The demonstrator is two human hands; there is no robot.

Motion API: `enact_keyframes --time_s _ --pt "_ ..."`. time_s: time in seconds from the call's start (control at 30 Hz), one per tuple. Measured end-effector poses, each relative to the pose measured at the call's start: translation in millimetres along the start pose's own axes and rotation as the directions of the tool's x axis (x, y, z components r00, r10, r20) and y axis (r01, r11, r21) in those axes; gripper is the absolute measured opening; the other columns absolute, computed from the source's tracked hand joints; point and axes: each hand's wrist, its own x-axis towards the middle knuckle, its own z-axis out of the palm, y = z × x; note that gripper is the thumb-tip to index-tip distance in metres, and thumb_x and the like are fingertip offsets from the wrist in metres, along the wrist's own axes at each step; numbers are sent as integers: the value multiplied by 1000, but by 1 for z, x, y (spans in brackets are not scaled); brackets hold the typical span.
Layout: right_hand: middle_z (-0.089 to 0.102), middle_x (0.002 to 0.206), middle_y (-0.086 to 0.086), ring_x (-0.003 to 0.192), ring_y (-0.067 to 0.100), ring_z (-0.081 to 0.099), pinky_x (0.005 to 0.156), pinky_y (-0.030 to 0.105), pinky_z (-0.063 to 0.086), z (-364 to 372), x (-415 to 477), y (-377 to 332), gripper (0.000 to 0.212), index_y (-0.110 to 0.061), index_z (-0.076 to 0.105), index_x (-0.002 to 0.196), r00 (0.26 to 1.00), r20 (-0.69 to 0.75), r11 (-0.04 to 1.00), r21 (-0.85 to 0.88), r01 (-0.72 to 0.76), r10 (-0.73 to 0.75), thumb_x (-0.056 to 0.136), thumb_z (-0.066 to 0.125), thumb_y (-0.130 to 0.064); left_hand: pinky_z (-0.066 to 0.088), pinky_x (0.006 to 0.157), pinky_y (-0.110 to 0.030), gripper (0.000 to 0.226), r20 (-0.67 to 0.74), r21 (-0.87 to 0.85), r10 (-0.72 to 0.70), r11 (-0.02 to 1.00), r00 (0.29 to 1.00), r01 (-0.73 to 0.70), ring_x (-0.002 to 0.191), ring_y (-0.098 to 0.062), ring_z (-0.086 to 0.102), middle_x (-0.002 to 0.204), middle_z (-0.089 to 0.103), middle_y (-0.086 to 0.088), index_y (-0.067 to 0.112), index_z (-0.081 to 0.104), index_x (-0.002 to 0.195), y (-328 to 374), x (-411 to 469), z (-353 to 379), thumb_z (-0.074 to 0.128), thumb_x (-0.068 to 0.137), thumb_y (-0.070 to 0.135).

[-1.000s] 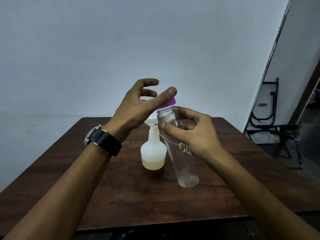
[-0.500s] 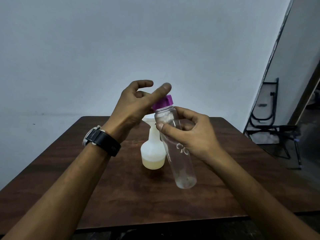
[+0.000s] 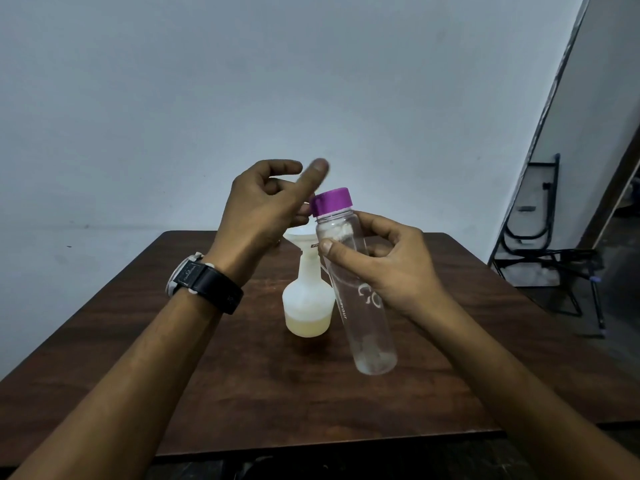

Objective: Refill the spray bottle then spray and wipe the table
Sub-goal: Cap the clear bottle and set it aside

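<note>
My right hand [image 3: 388, 268] grips a clear, nearly empty bottle [image 3: 360, 306] with a purple cap [image 3: 331, 201], held tilted above the table. My left hand [image 3: 266, 206] hovers just left of the cap, fingers spread and curled, one fingertip near the cap's edge, thumb raised. Behind the clear bottle stands a white spray bottle body [image 3: 308, 303] without its sprayer head, a white funnel [image 3: 301, 239] in its neck and a little pale yellow liquid at the bottom.
The dark wooden table [image 3: 242, 375] stands against a plain grey wall. Folded black metal frames [image 3: 543, 244] lean and lie on the floor at the right. A black watch [image 3: 204, 282] is on my left wrist.
My left hand has slid off the purple cap to its left, so the whole cap now shows. The clear bottle has shifted slightly and stayed in my right hand.
</note>
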Motion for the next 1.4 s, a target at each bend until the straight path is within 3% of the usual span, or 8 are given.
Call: enact_keyframes --time_s 0.23,0.37,0.53,0.73,0.9,1.03,1.3,1.4 --pt "82 98 1 88 29 80 84 55 64 0 2 3 43 -33 79 109 1000 -27 1000 14 -13 14 69 93 -42 62 80 -32 58 155 -107 -46 992 987 64 83 -14 77 99 81 -6 14 59 128 0 0 -2 85 76 19" --pt "82 98 2 86 29 80 81 55 65 0 -1 2 44 -32 79 111 1000 -13 1000 19 -11 11 71 93 -40 62 86 -36 43 61 -26 -19 999 998 21 92 -13 77 105 80 1 19 65 121 -1 4 -1 68 78 11" --pt "82 94 -3 83 19 80 68 32 65 -2 -4 -4 31 -38 80 102 1000 -18 1000 14 16 -16 75 92 -35 62 87 -48 27 -94 31 51 998 994 -49 75 -14 73 84 78 2 21 69 111 -2 1 0 70 85 30" --pt "82 95 -1 84 22 80 64 30 58 2 -5 -6 37 -36 78 109 999 18 999 -17 34 -34 74 90 -41 61 87 -43 74 -28 177 39 984 999 -34 84 -10 78 82 80 7 28 61 119 6 -9 8 83 63 71" --pt "78 104 -2 79 11 77 64 29 58 7 -7 -7 41 -39 78 109 997 29 995 -63 78 -76 71 89 -46 55 100 -47 77 140 48 3 999 990 -10 97 -11 77 98 81 7 24 52 133 8 -11 8 91 70 46" --pt "80 100 2 83 18 79 62 29 59 4 -9 -10 33 -40 79 105 996 0 995 -18 94 -94 75 90 -39 55 101 -47 84 86 34 4 999 996 -7 102 -14 76 108 79 3 27 55 132 6 -7 2 94 61 53" --pt "82 94 0 83 24 80 77 46 66 -3 -6 -7 27 -29 81 104 997 -72 999 21 33 -31 79 90 -28 64 84 -42 53 76 -101 -2 995 997 10 89 -24 79 93 81 -11 10 55 132 3 -6 -3 82 87 21" --pt "82 94 -2 83 20 80 75 42 67 -3 -5 -6 28 -33 80 105 996 -76 999 -20 34 -35 78 90 -32 65 81 -40 52 53 -96 -15 995 998 20 85 -22 80 91 81 -8 12 58 129 8 -6 1 79 89 36"
